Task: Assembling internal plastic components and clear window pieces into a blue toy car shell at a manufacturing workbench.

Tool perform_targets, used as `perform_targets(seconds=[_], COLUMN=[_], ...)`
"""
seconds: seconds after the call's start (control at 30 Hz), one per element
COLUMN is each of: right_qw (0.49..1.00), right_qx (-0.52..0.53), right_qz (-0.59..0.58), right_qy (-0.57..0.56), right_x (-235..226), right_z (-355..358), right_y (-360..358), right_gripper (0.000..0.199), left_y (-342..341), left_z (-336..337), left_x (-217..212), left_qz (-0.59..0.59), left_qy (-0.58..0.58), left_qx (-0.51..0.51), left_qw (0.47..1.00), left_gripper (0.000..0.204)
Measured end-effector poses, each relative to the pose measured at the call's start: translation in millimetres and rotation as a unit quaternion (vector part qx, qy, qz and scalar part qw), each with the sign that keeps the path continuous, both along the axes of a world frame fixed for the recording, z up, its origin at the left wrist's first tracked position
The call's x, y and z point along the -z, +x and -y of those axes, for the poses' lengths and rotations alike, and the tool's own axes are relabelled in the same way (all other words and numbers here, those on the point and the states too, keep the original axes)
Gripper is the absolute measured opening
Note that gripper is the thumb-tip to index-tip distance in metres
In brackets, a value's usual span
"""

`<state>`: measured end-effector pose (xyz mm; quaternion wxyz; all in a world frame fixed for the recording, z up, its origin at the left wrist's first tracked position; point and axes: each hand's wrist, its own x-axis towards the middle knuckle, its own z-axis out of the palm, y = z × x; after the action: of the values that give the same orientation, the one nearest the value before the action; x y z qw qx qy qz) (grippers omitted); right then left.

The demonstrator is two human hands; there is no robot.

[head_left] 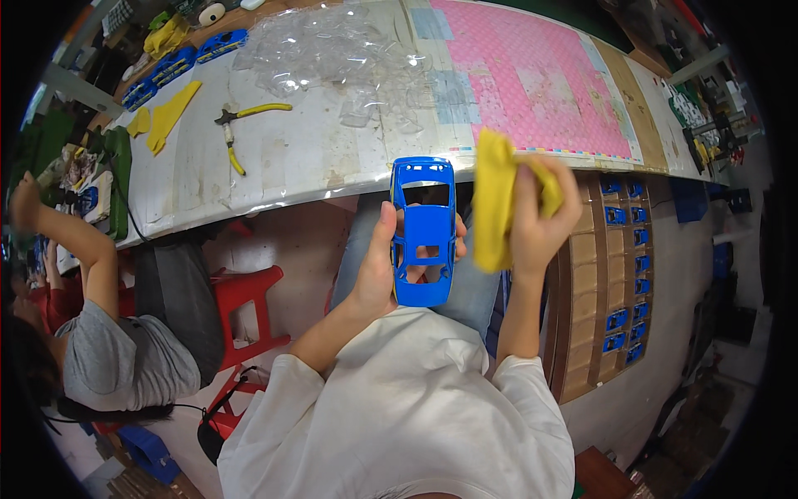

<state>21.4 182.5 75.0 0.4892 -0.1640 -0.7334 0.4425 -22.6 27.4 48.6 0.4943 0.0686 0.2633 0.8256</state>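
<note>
A glossy blue toy car body shell [428, 223], with openings where the windows are, stands lengthwise in front of my lap, just off the table's near edge. My left hand [379, 264] is wrapped round it from beneath, thumb along its left side and fingertips showing at the right. To the right of the shell, my right hand [546, 212] pinches a bunched yellow cloth [494, 200]. The cloth hangs beside the shell with a gap between them. It looks slightly blurred.
On the white table [307, 154] lie yellow-handled cutting pliers [264, 108], clear plastic pieces [307, 50], more yellow cloth [176, 112] and blue car shells [173, 65]. A compartmented box [582, 287] of blue shells stands at right. Another person [125, 349] sits left near a red stool [249, 303].
</note>
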Motion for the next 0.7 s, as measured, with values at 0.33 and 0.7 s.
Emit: perform_targets(seconds=[0.33,0.7], right_qw=[0.854,0.491], right_qx=[0.367,-0.613], right_qz=[0.282,0.162], right_qy=[0.236,-0.598], right_x=[67,66], right_z=[-194,-2], right_y=[-81,31], right_gripper=[0.059,0.073], left_y=[-5,-40], left_z=[4,6], left_x=[8,4], left_qz=[-0.079,-0.813], left_qy=[0.044,-0.057], left_qx=[-0.004,-0.010], left_qw=[0.996,0.580], left_gripper=[0.065,0.032])
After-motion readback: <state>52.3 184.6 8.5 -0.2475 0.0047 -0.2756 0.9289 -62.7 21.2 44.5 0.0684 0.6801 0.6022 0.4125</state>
